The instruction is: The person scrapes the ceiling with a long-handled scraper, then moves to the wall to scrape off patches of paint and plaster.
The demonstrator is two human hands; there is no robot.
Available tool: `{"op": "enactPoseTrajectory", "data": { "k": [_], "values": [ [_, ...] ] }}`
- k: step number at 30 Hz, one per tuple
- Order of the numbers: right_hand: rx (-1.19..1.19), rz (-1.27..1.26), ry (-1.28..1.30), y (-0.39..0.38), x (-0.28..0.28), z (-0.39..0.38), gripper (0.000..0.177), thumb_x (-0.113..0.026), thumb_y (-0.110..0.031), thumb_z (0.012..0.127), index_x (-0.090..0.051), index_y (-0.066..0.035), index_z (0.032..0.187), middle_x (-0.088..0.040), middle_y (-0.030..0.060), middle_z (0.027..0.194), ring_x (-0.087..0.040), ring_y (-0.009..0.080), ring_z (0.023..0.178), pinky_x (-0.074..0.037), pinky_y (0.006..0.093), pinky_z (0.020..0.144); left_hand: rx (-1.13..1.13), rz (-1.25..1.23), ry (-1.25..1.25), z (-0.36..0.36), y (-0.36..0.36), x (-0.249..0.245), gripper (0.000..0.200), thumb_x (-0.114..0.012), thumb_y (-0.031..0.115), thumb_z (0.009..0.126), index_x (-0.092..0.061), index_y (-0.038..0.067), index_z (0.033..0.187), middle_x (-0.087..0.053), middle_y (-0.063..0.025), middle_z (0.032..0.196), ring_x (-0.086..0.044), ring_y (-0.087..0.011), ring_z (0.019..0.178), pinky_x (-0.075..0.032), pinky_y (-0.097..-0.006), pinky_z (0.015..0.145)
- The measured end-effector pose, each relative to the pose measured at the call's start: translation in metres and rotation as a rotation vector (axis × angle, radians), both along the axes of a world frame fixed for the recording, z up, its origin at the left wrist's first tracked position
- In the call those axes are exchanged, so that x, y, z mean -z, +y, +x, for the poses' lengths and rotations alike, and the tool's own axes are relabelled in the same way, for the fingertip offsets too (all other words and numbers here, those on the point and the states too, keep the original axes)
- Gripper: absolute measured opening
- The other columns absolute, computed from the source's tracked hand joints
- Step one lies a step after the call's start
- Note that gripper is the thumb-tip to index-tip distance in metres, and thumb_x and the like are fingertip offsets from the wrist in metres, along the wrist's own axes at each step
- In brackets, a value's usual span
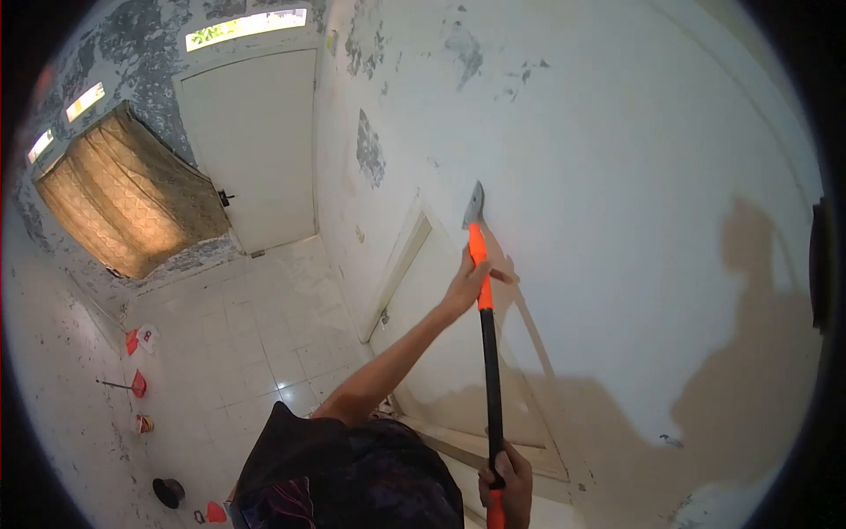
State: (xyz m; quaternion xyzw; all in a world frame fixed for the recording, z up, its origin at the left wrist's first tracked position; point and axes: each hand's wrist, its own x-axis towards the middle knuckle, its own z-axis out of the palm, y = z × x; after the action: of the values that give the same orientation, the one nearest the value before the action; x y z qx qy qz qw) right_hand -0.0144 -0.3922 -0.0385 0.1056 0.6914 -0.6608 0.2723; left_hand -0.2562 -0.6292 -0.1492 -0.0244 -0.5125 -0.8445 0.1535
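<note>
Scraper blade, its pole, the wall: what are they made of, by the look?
Blade: dull grey, flat and thin, likely steel. Pole: smooth black shaft with an orange upper section, coated metal or plastic, cannot tell which. Wall: matte white paint over plaster or cement, judging by flaked patches showing grey.

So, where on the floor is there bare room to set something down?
The tiled floor is bare from the closed door to the white panel by the wall. Crowded: the left wall's foot, with red items and a black bowl.
</note>
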Motion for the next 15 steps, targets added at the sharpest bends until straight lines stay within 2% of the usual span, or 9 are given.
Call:
{"op": "enactPoseTrajectory", "data": {
  "k": [1, 3, 7, 9, 11, 12, 13, 15],
  "values": [
    [-0.012, -0.007, 0.007, 0.006, -0.004, 0.000, 0.041, -0.052, -0.027, 0.104, -0.051, 0.002, 0.133, -0.045, -0.0023, 0.062, -0.038, 0.0057, 0.040, -0.030, 0.0208, 0.036, -0.038, -0.012, -0.001, -0.004, 0.004, 0.009, 0.055, -0.038, 0.033, 0.105, -0.016, 0.001, 0.143, -0.069, -0.0136, 0.099, -0.067, -0.0194, 0.101, -0.046, -0.0311, 0.086],
    [-0.124, 0.039, 0.027, 0.031, -0.012, 0.008, 0.041, -0.052, -0.027, 0.104, -0.051, 0.002, 0.134, -0.045, -0.0027, 0.062, -0.038, 0.0055, 0.040, -0.030, 0.0204, 0.036, 0.045, 0.023, -0.008, 0.009, 0.022, 0.012, 0.057, -0.039, 0.034, 0.105, -0.015, 0.000, 0.144, -0.072, -0.0153, 0.098, -0.066, -0.0181, 0.103, -0.039, -0.0314, 0.099],
    [-0.014, -0.063, 0.014, 0.039, -0.007, 0.012, 0.040, -0.053, -0.027, 0.103, -0.052, 0.002, 0.131, -0.044, -0.0032, 0.062, -0.037, 0.0054, 0.041, -0.030, 0.0204, 0.036, 0.052, 0.039, -0.048, 0.014, 0.026, 0.011, 0.057, -0.039, 0.034, 0.105, -0.014, 0.000, 0.143, -0.073, -0.0149, 0.095, -0.066, -0.0169, 0.099, -0.041, -0.0282, 0.092],
    [-0.024, -0.004, 0.005, 0.020, -0.004, 0.000, 0.039, -0.052, -0.029, 0.103, -0.053, 0.001, 0.127, -0.045, -0.0027, 0.061, -0.037, 0.0061, 0.041, -0.031, 0.0212, 0.037, 0.052, 0.040, -0.069, 0.005, 0.015, 0.026, 0.057, -0.039, 0.034, 0.105, -0.014, 0.000, 0.143, -0.073, -0.0145, 0.094, -0.066, -0.0166, 0.098, -0.042, -0.0273, 0.090],
    [-0.087, -0.011, 0.041, 0.006, 0.009, -0.010, 0.038, -0.051, -0.031, 0.104, -0.054, 0.001, 0.123, -0.045, -0.0023, 0.062, -0.038, 0.0068, 0.041, -0.032, 0.0219, 0.038, 0.058, -0.043, -0.141, -0.005, -0.006, 0.041, 0.060, -0.035, 0.028, 0.104, -0.004, 0.000, 0.148, -0.073, -0.0157, 0.095, -0.065, -0.0154, 0.083, -0.048, -0.0283, 0.075],
    [-0.141, -0.022, 0.125, 0.009, 0.020, -0.014, 0.037, -0.050, -0.033, 0.104, -0.055, 0.001, 0.117, -0.046, -0.0023, 0.062, -0.039, 0.0074, 0.041, -0.033, 0.0227, 0.038, 0.023, -0.033, -0.114, -0.010, -0.004, 0.047, 0.058, -0.035, 0.028, 0.104, -0.006, 0.002, 0.146, -0.073, -0.0133, 0.096, -0.061, -0.0143, 0.077, -0.047, -0.0265, 0.068],
    [-0.152, -0.037, 0.129, 0.017, 0.021, -0.012, 0.037, -0.050, -0.033, 0.104, -0.055, 0.001, 0.117, -0.046, -0.0023, 0.062, -0.039, 0.0074, 0.041, -0.033, 0.0227, 0.038, 0.010, -0.047, -0.111, -0.011, 0.001, 0.054, 0.058, -0.035, 0.028, 0.104, -0.006, 0.002, 0.146, -0.073, -0.0133, 0.096, -0.061, -0.0143, 0.077, -0.047, -0.0265, 0.068],
    [-0.163, 0.048, 0.108, 0.030, 0.003, -0.004, 0.036, -0.050, -0.034, 0.104, -0.056, 0.000, 0.113, -0.046, -0.0022, 0.062, -0.039, 0.0066, 0.041, -0.032, 0.0219, 0.038, 0.092, -0.116, -0.211, -0.002, 0.012, 0.051, 0.063, -0.037, 0.041, 0.105, -0.008, -0.001, 0.142, -0.073, -0.0145, 0.101, -0.067, -0.0182, 0.086, -0.048, -0.0253, 0.073]
  ]
}}
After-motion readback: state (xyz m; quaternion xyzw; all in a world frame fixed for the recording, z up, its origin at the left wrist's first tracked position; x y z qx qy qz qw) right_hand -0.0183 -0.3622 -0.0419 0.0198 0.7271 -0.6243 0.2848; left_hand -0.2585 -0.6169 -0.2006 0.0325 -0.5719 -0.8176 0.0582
